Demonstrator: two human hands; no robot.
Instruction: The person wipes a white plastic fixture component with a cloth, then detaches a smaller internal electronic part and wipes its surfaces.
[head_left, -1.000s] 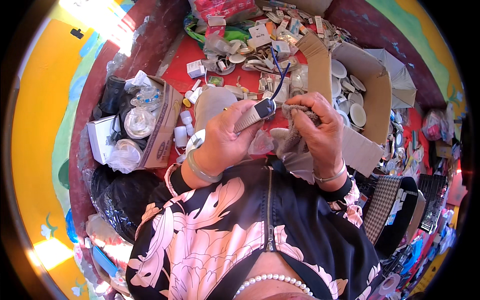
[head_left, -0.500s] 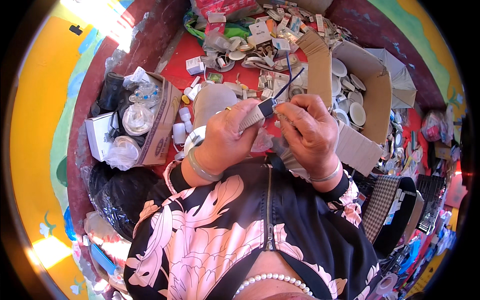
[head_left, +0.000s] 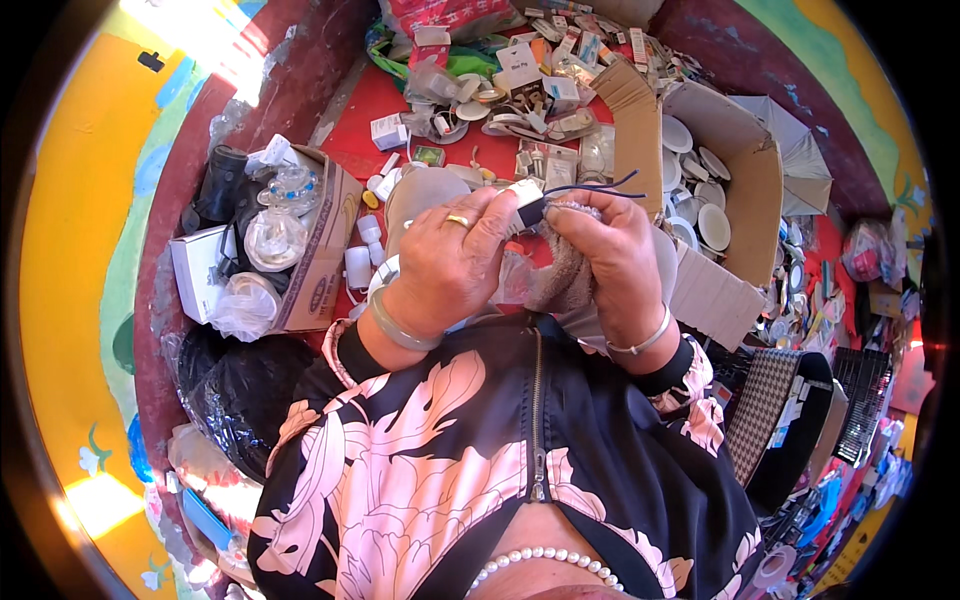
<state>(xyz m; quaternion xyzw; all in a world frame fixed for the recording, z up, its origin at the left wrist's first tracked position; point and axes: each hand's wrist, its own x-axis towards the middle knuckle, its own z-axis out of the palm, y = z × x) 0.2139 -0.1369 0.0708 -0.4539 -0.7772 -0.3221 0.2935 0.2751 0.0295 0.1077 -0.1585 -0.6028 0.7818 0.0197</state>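
Note:
My left hand (head_left: 442, 262) is closed around a small block-shaped electrical part (head_left: 528, 208), with a whitish face and a dark end. From that end, two thin dark wires (head_left: 605, 188) stick out to the right. Bunched in my right hand (head_left: 625, 260) is a grey-brown cloth (head_left: 562, 268), its folds hanging below the fingers. The right thumb and fingertips press the cloth against or close beside the dark end; exact contact is hidden. Both hands are raised in front of my chest.
On the left stands a cardboard box (head_left: 325, 240) of bagged goods, with a black plastic bag (head_left: 235, 395) below it. An open carton (head_left: 750, 170) at right holds round white lamps. Small boxed goods (head_left: 540, 75) cover the red cloth (head_left: 355, 125) ahead.
The part has turned over in my left hand, its whitish face now showing. Its wires swung from pointing up to pointing right. More of the cloth now hangs from my right hand.

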